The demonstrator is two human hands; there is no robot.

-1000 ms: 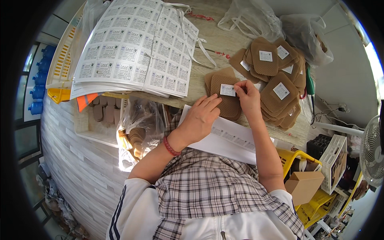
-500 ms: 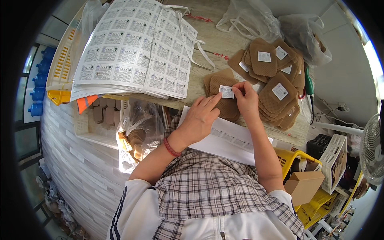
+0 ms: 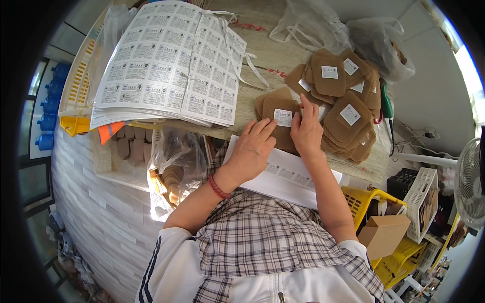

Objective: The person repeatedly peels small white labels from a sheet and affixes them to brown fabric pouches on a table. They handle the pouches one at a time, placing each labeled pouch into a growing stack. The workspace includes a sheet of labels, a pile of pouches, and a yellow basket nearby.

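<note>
My left hand [image 3: 251,151] lies spread and palm-down, its fingers loosely extended and gripping nothing, with the fingertips at the lower left edge of a small white printed label [image 3: 283,117]. That label sits on the top brown textured pad [image 3: 276,104] of a short, uneven stack just in front of me, near the table's edge. My right hand [image 3: 308,132] is open too, index finger pointing away from me and thumb apart from it, close to the label's right edge; whether the thumb touches the label I cannot tell. Below my hands, a white label sheet [image 3: 288,175] with rows of print reaches from the table edge over my plaid apron [image 3: 262,247]. To the right of my stack, a larger pile of labelled brown pads [image 3: 330,87] spreads over the wood-grain table [image 3: 268,53], with a green-handled tool [image 3: 386,103] just beside it and two clear plastic bags [image 3: 316,25] beyond. On my left, a thick stack of printed label sheets [image 3: 151,65] overhangs the table, bound by a white strap [image 3: 255,70]. A red beaded bracelet [image 3: 218,187] circles my left wrist.
</note>
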